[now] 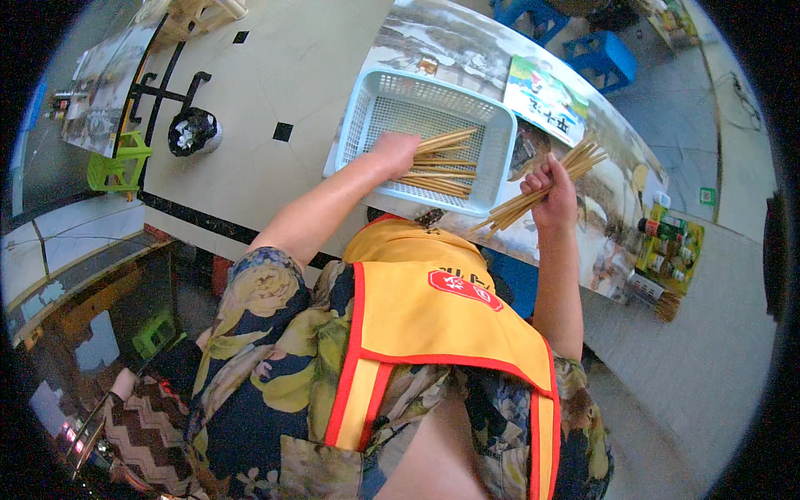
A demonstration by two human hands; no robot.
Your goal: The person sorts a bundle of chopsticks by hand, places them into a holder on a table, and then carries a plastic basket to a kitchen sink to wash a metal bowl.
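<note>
A light blue plastic basket (pixel 500 150) with mesh walls sits on the table in front of me. Several wooden chopsticks (pixel 447 164) lie loosely fanned inside it. My left hand (pixel 397 155) reaches over the basket's left part, its fingers curled around the near ends of some of these sticks; the fingertips are hidden. Right of the basket, my right hand (pixel 555 194) grips a thick bundle of chopsticks (pixel 581 161). That bundle is tilted, with its lower ends by the basket's near right corner.
A printed booklet (pixel 544 100) lies behind the basket on the patterned table (pixel 600 231). At the table's right end stand bottles and a condiment box (pixel 672 250). A lined bin (pixel 192 131) and a green stool (pixel 119 161) are at left. Blue stools (pixel 600 59) stand beyond.
</note>
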